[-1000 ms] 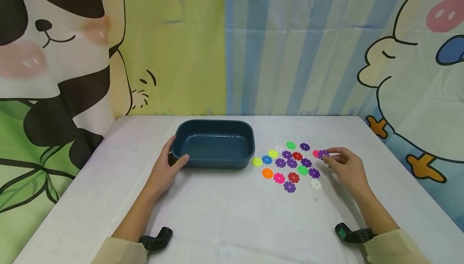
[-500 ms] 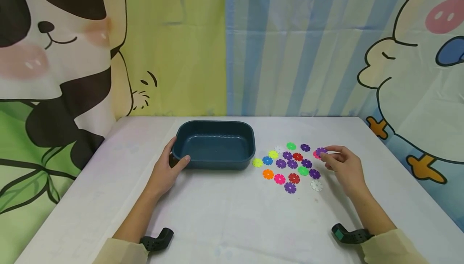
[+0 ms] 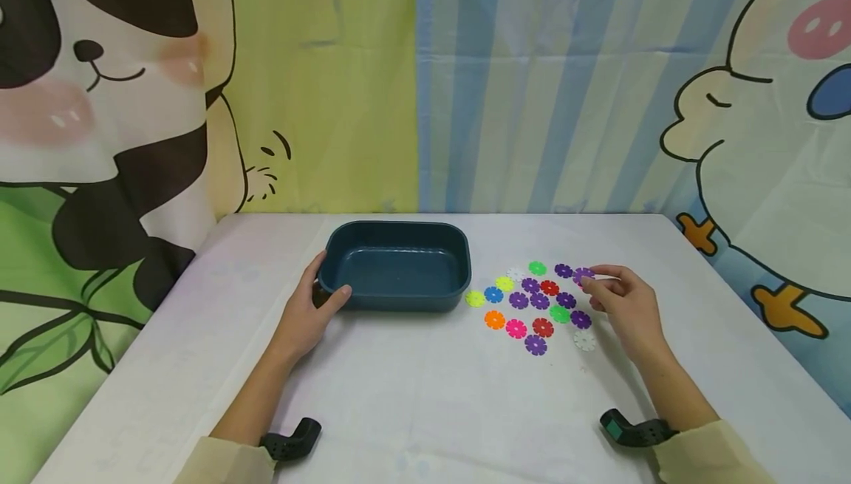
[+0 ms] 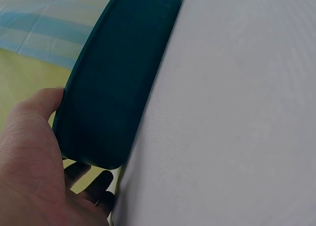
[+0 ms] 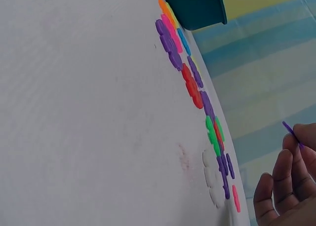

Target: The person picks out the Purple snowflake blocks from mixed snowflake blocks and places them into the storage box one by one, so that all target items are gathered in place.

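Observation:
My left hand (image 3: 309, 310) grips the left end of a dark teal plastic basin (image 3: 395, 302), thumb at its rim and the other fingers at the end wall. The basin stands on the table, and no discs show inside it. Between thumb and fingertips, my right hand (image 3: 626, 307) pinches a purple notched plastic disc (image 3: 583, 275), held up off the table in the right wrist view. Below that hand lies a pink disc (image 5: 236, 199), which the head view hides. Several notched discs lie flat to the left, among them a green one (image 3: 560, 314) and a white one (image 3: 585, 341).
A white cloth (image 3: 425, 395) covers the table. Close to the basin's right end lie a yellow disc (image 3: 475, 298) and a blue disc (image 3: 493, 295). Behind the table hangs a printed curtain (image 3: 332, 100). Each wrist wears a black band (image 3: 290, 440).
The right hand has shifted left and slightly up, carrying the purple disc across the pink one, which is now hidden in the head view. The left hand and basin hold their place.

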{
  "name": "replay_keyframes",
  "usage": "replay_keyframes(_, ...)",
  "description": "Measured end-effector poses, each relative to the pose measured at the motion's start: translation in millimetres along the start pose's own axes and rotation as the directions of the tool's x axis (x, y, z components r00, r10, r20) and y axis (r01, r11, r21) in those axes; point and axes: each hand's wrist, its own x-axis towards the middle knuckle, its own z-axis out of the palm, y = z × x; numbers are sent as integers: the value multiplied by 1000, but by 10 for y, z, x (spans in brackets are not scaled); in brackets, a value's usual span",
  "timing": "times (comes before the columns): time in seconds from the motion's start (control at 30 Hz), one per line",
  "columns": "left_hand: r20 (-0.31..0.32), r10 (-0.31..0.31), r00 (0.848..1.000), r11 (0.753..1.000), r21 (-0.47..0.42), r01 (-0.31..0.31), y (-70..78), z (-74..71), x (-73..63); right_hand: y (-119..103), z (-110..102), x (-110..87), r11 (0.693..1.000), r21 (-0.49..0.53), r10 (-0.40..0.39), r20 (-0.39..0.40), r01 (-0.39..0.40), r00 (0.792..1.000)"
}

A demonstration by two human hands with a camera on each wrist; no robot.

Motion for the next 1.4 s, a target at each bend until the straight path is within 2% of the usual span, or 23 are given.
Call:
replay_keyframes(0.3,-2,0,1000,1000,-18,0,-11,7,-2,-90,107,-25,997,70,-16,19,14,1000)
replay_keyframes(0.97,-3,16,1000,999,-46,-16,-25,10,-2,-291,340,-32,988,155,-34,42,27,999)
replay_keyframes(1.4,-6,10,1000,999,-50,-10,-2,12,-9,-396,507,-24,974,225,-17,43,6,999)
